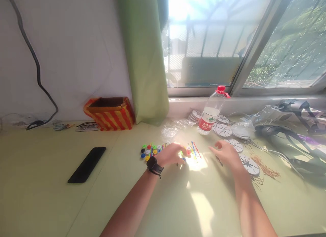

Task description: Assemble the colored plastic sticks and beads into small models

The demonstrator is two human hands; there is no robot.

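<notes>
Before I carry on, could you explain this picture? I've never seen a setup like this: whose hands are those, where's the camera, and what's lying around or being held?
There's no machine here, just a person's two bare hands. The single picture comes from a camera worn on that person's head, looking forward and down.

The left hand, with a black watch on its wrist, is down among small coloured discs on the table. The right hand is nearest to the white slotted discs. Whether either hand grips anything is too unclear to tell.

Farther left are a flat black slab and a striped box. A red-capped bottle stands near the window.
</notes>
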